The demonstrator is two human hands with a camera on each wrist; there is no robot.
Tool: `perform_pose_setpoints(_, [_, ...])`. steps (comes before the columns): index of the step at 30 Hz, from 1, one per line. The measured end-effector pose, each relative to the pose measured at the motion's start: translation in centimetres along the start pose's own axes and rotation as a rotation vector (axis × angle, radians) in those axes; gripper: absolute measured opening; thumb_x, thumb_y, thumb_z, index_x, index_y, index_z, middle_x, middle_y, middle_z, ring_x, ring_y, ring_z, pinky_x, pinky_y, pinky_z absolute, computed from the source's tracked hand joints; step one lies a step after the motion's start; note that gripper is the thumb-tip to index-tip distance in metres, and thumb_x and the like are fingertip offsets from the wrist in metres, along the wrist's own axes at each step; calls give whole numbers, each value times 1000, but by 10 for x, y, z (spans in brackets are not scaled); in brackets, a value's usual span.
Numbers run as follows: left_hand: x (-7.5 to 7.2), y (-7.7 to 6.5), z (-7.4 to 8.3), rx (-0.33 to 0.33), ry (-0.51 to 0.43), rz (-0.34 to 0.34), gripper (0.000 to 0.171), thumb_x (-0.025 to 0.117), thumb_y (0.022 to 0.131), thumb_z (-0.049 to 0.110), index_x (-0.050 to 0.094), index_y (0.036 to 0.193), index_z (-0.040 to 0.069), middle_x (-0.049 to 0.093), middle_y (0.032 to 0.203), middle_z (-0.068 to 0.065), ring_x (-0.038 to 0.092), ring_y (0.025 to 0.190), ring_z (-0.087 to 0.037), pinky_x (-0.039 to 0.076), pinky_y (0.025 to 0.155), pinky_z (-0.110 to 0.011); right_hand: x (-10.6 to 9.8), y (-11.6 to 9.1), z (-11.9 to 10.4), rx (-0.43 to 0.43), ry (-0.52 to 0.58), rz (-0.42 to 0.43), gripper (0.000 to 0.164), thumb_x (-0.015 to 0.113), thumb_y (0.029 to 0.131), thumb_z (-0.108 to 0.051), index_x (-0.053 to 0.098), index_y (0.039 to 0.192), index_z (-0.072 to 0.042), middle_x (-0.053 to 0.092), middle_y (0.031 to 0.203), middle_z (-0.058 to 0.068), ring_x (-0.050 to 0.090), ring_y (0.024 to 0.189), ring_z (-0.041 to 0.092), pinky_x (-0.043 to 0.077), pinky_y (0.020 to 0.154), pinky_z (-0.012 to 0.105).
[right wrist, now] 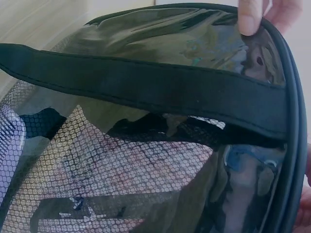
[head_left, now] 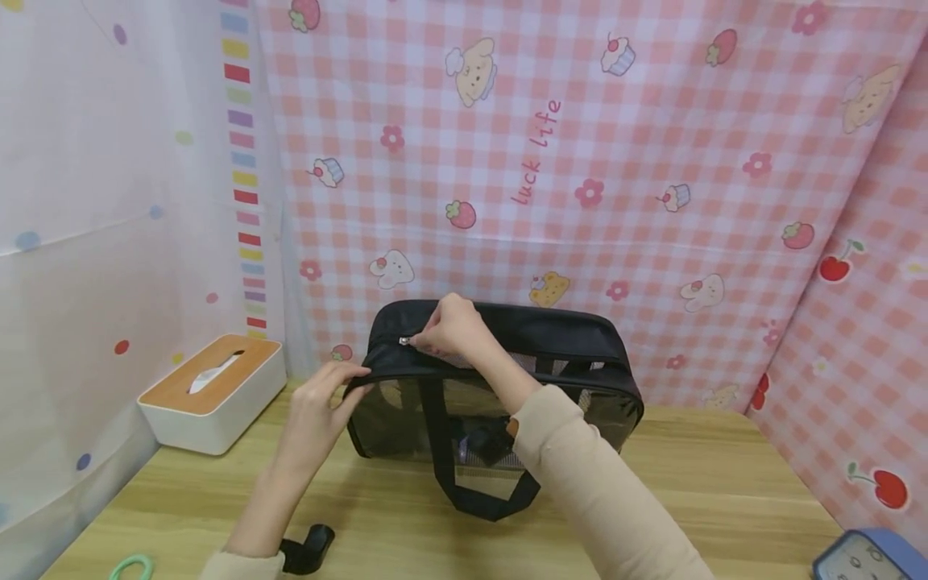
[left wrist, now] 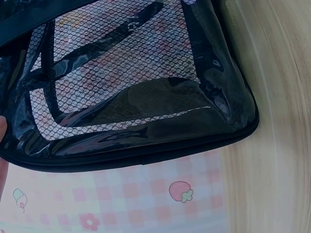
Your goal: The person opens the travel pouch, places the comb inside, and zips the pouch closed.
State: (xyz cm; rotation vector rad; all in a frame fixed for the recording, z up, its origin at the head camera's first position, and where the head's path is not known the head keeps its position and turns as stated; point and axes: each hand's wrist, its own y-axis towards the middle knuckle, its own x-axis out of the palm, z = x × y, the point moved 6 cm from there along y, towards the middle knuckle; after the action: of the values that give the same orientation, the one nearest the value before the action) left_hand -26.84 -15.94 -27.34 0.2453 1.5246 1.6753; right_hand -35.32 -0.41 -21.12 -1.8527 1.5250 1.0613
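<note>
A black toiletry bag (head_left: 565, 322) with clear front panels stands on the table in the head view, its handle (head_left: 478, 506) hanging down in front. My left hand (head_left: 315, 411) pinches the bag's front left top corner between thumb and fingers. At the left end of the top, my right hand (head_left: 455, 329) pinches the silver zipper pull (head_left: 404, 341). A gap in the top shows to the right of that hand. Through the clear front panel (left wrist: 214, 73) in the left wrist view, mesh is visible. The left thumb (right wrist: 248, 22) presses the panel's corner in the right wrist view.
A white tissue box (head_left: 239, 415) with a wooden lid stands at the left. Near the front lie a black curved object (head_left: 315, 548) and a green ring-shaped handle (head_left: 134, 564). A blue-framed clock (head_left: 866, 556) is at the front right. Patterned cloth (head_left: 652, 121) hangs behind the table.
</note>
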Motion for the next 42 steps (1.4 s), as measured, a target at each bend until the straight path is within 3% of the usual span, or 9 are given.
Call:
perform_pose_setpoints(4, [0, 0, 0, -8, 10, -7, 24, 76, 66, -5, 68, 87, 2, 66, 84, -10, 65, 79, -22, 53, 68, -30, -7, -3, 5, 33, 6, 14, 23, 75, 76, -26, 72, 65, -6, 70, 65, 7, 65, 59, 15, 49, 51, 22])
perform_pose_setpoints(10, [0, 1, 0, -14, 11, -2, 24, 76, 66, -6, 68, 87, 2, 67, 84, -10, 65, 78, -22, 53, 68, -31, -15, -5, 15, 95, 27, 22, 24, 76, 74, -29, 72, 64, -7, 69, 64, 6, 64, 57, 14, 51, 53, 24])
perform_pose_setpoints(23, [0, 1, -2, 10, 11, 20, 25, 77, 64, -7, 68, 85, 1, 66, 81, -11, 64, 74, -21, 52, 64, -29, -30, -11, 36, 106, 57, 53, 22, 75, 75, -27, 71, 65, -8, 65, 57, 3, 60, 51, 12, 45, 47, 21])
perform_pose_setpoints(27, [1, 1, -2, 12, 13, 16, 24, 77, 64, -6, 68, 86, 3, 66, 81, -10, 64, 74, -20, 52, 65, -27, -35, -11, 43, 131, 85, 55, 22, 75, 75, -27, 71, 67, -7, 66, 59, 5, 61, 52, 14, 50, 52, 26])
perform_pose_setpoints(42, [1, 1, 1, -28, -7, 3, 26, 76, 64, -10, 67, 86, 0, 65, 81, -12, 64, 74, -24, 54, 64, -37, -52, -19, 64, 166, 132, 46, 20, 74, 76, -25, 72, 73, -5, 62, 55, 1, 61, 50, 11, 53, 54, 24])
